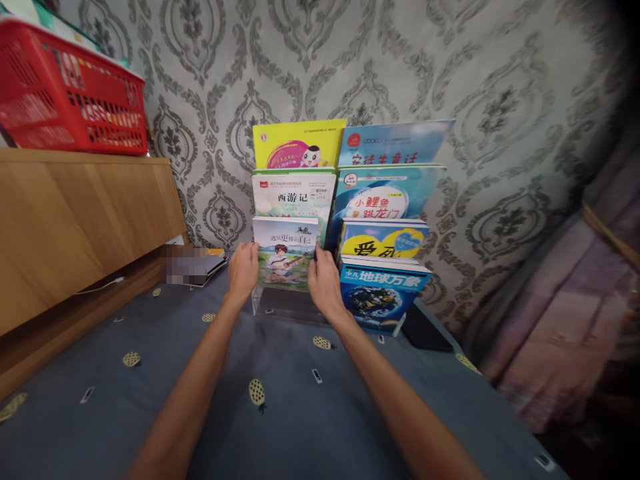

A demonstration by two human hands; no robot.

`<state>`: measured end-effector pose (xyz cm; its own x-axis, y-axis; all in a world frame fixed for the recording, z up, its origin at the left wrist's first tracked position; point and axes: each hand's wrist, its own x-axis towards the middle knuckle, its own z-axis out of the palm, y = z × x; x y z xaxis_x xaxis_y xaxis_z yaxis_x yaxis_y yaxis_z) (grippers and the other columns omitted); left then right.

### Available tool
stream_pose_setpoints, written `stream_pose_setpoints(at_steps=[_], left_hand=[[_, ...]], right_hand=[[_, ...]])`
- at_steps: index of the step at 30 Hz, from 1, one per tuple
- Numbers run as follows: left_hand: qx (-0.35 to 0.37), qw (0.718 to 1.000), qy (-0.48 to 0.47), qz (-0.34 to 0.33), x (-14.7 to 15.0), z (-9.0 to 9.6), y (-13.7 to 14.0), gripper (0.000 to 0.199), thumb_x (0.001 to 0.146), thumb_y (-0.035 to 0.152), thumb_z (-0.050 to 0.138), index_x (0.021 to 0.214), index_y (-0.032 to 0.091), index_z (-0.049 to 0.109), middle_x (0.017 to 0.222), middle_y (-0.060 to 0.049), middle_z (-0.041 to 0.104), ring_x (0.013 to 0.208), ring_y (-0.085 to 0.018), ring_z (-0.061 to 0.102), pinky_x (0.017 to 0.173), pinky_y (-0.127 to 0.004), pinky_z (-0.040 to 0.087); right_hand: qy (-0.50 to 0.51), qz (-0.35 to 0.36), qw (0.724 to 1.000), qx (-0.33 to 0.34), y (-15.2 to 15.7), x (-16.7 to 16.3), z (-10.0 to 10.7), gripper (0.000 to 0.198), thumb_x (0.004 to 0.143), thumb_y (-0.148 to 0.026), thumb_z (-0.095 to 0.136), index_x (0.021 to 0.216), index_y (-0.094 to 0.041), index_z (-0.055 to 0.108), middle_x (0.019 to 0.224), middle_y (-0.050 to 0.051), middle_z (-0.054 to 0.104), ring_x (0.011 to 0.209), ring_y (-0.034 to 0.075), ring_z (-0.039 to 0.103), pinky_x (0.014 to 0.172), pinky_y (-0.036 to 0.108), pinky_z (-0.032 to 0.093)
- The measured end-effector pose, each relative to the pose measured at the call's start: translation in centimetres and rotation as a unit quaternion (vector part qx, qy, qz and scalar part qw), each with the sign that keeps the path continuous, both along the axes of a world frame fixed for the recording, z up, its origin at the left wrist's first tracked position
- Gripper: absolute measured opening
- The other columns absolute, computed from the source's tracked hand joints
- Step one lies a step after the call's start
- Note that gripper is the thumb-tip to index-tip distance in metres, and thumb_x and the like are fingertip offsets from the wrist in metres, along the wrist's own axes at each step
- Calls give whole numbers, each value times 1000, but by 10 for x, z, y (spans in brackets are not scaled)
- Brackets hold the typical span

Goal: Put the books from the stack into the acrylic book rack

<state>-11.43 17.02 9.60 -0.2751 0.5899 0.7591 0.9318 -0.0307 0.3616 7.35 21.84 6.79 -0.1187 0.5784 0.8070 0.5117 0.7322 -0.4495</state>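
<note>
Between my two hands stands a small book (286, 257) with a guitar-playing figure on its cover. My left hand (243, 272) grips its left edge, and my right hand (325, 279) its right edge. The book is upright in the left column of a clear stepped book stand (285, 303), in front of a white-and-green book (295, 190) and a yellow book (300, 143). To the right of my right hand, a second column holds a blue book with a globe (375, 300), a blue-and-yellow book (383, 241), a carp-story book (385, 193) and a blue book (395, 142) at the back.
A red plastic basket (75, 93) sits on a wooden cabinet (85, 227) at the left. Beside the cabinet lies a small pile of books (195, 265) on the dark patterned cloth (200, 400). A flat black object (427, 330) lies right of the stand, near a pinkish curtain (565, 307).
</note>
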Motion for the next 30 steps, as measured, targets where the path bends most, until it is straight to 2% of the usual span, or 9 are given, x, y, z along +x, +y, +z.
stream_pose_setpoints(at_steps=[18, 30], left_hand=[[-29, 998, 35, 49, 14, 2, -4, 40, 105, 25, 27, 93, 16, 64, 99, -13, 65, 92, -24, 61, 84, -34, 46], [-14, 999, -9, 45, 10, 5, 2, 42, 105, 29, 26, 84, 18, 61, 91, -13, 67, 93, -26, 62, 86, -36, 46]], right_hand=[[12, 1, 1000, 23, 2, -2, -2, 55, 90, -17, 33, 144, -14, 47, 110, 18, 60, 104, 33, 57, 92, 53, 51], [-23, -18, 1000, -3, -4, -2, 4, 57, 90, -16, 30, 145, -7, 45, 109, 21, 58, 103, 34, 56, 92, 54, 51]])
